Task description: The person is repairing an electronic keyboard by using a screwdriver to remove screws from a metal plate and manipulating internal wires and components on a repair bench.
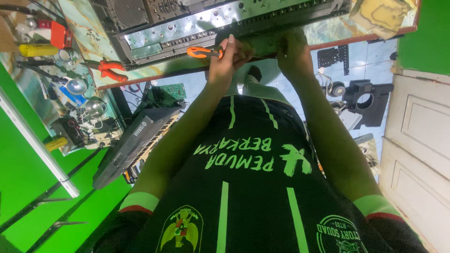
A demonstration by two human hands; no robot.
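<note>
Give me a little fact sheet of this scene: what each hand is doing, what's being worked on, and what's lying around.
Left hand: grips an orange-handled screwdriver at the near edge of the opened device
Right hand: rests on the same edge, holding nothing that shows
Opened device: long metal chassis with its insides exposed, lying on the marbled table
Pliers: orange grips, on the table beside the chassis
Keyboard instrument: dark, leaning below the table
Black plastic parts: on the tiled floor
</note>
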